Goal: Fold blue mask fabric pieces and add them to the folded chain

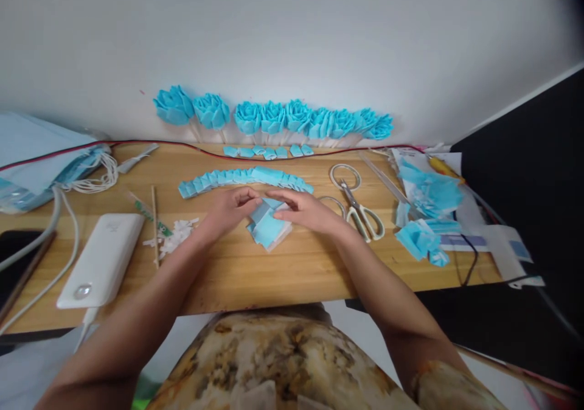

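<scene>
On the wood-grained table (274,282), well left of the curved row of folded blue pieces (216,180), lies a white power bank (103,258); closer to the row, a thin stick (155,222) touches white scraps (180,236). On the row's near side, the left hand (228,210) has thumb and forefinger almost together at the edge of the blue sheets (270,230); whether they pinch one, I cannot tell. The sheets lie nearer the person than the row's middle, roughly square without a clear long axis, one corner pointing toward the person. Beyond the row, blue paper flowers (274,117) stand against a white wall (274,33). The right hand (306,209), on the row's near side, holds the sheets, thumb on top, fingers extended. Right of the row lie scissors (357,208); farther right, a black panel (538,173).
</scene>
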The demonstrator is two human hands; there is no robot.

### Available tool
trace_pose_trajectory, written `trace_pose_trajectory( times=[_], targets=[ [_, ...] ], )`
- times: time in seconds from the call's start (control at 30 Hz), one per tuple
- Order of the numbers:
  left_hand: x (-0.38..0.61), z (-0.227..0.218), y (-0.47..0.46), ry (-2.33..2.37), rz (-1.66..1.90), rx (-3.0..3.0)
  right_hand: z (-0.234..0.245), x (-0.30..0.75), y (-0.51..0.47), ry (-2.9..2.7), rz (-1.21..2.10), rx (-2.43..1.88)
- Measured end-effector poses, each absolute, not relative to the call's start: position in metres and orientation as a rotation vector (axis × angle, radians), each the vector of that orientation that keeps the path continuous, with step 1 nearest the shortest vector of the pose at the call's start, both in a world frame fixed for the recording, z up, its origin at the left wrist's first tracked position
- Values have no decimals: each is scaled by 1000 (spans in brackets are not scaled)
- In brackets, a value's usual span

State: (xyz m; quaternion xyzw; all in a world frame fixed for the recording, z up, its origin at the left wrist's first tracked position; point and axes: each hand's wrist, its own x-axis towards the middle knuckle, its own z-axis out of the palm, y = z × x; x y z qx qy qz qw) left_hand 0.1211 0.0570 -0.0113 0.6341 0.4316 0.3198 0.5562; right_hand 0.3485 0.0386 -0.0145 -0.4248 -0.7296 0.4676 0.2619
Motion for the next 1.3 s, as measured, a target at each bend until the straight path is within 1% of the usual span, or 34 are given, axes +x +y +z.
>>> trace_pose_trajectory(
  times=[0.17,0.27,0.4,0.6,0.77,0.83,0.97,1.07,1.2,1.3],
  targets=[
    [124,-7,55,1051,912,1035,-25,352,32,-1926,1374,-1124],
    [127,-5,54,1019,920,848,-24,353,31,-1892,1414,-1117],
    [128,-3,54,999,947,778,-20,355,30,-1902,1352,-1154],
    [128,-1,54,971,968,670,-11,357,28,-1953,1146,-1250],
    [128,-1,54,935,1006,654,-1,356,23,-1896,1162,-1286],
    [128,-2,54,932,1001,665,3,354,22,-1875,1053,-1267],
    [129,-4,52,917,960,715,4,347,20,-1997,571,-1206],
    [132,-6,49,901,927,755,-3,339,19,-2166,312,-1161],
    [133,-9,47,927,956,757,-12,328,16,-2280,111,-1081],
    [132,-7,51,949,1036,667,-12,322,13,-2327,111,-906]
  ],
)
